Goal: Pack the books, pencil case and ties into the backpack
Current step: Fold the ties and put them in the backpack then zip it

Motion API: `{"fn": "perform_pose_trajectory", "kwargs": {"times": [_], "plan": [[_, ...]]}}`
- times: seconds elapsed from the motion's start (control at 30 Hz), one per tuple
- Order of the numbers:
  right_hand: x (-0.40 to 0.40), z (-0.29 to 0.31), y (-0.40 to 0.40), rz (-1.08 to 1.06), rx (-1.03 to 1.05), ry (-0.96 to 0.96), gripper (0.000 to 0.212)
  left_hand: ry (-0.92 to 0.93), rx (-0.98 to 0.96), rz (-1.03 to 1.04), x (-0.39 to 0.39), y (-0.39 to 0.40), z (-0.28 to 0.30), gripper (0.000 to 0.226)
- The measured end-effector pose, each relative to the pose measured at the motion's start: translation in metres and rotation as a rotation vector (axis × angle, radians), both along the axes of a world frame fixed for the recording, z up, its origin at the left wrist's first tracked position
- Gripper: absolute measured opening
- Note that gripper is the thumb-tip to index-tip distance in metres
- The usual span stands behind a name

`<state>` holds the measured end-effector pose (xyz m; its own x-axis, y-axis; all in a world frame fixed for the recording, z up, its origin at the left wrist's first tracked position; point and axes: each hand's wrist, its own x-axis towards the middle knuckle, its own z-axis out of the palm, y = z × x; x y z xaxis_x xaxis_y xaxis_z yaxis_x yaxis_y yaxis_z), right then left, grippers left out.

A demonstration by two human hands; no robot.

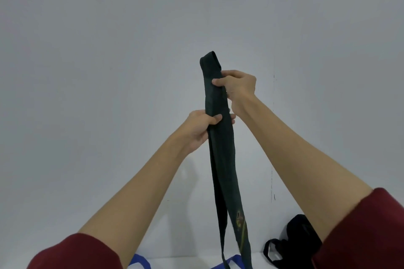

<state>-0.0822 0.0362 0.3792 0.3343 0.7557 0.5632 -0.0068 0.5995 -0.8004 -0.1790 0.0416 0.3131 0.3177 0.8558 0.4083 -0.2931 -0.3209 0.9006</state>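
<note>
Both hands grip one dark green tie (220,137), held upright in front of a pale grey wall (109,50); the right hand (237,86) pinches it near the folded top, thumb on the near face and fingers curled behind; the left hand (200,129) clasps it just below, thumb pressed across the front, fingers wrapped round the back. One tie is in view, doubled over at the top so that two lengths hang side by side from the hands to the bottom edge of the view; the cloth is plain, matt and very dark green; one length bears a small yellowish and reddish emblem (240,218) near its lower end, too blurred to read. Two bare forearms rise from two dark red sleeves (74,253). One black backpack (293,244) lies low at the right on a white surface (192,181), with one looped strap showing, partly hidden by the right arm, apart from the tie. Two blue strips (140,262) show at the bottom edge; what they belong to cannot be told.
</note>
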Motion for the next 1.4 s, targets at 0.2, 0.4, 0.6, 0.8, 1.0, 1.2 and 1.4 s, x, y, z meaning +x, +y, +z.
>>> {"fn": "perform_pose_trajectory", "kwargs": {"times": [0.2, 0.4, 0.6, 0.8, 1.0, 1.2, 1.4], "plan": [[0.005, -0.009, 0.001, 0.009, -0.068, -0.014, 0.036, 0.032, 0.045, -0.101, -0.014, -0.002, 0.014, 0.042], [0.021, -0.059, -0.002, 0.342, -0.412, -0.582, 0.071, -0.128, -0.095, -0.087, -0.027, -0.002, 0.023, 0.035], [0.012, -0.081, -0.004, 0.53, -0.276, -0.473, 0.022, -0.125, -0.169, -0.006, -0.042, 0.014, 0.008, 0.025], [-0.003, -0.063, 0.001, 0.373, -0.236, -0.186, 0.018, 0.156, -0.199, -0.208, -0.049, 0.015, -0.03, 0.061], [-0.007, -0.047, 0.004, 0.332, -0.193, -0.11, 0.032, 0.223, -0.037, -0.059, -0.04, 0.01, -0.038, 0.026], [0.001, -0.035, 0.007, 0.299, -0.253, -0.245, 0.03, 0.172, 0.031, -0.002, -0.037, 0.009, -0.023, 0.037], [0.011, -0.055, 0.006, 0.26, -0.462, -0.526, 0.056, 0.049, -0.029, 0.015, -0.04, 0.008, -0.012, 0.034]]}}
